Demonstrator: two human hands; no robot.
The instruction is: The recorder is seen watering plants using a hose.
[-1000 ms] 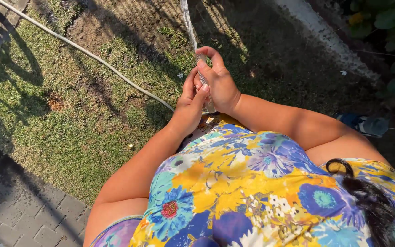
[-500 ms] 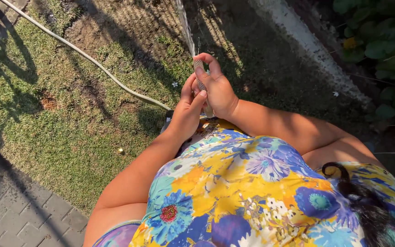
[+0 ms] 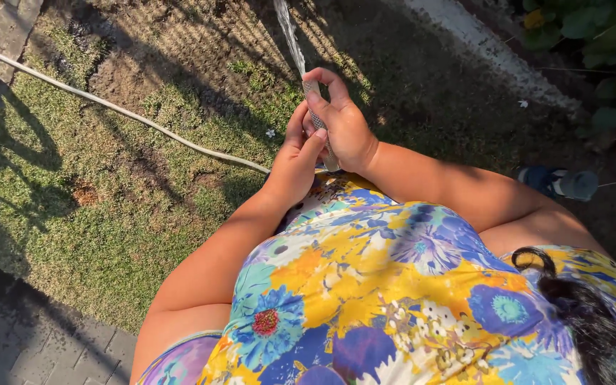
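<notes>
Both hands are still clamping the hose end at twelve o'clock of the flowered dress — the right hand wrapping the mesh-covered hose, the left hand pressing beside it — and the water jet is spraying on over the grass, hardly shifted from a moment ago.

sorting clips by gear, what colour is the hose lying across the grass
The hose is a pale cream-beige; the head view shows it best.
</notes>
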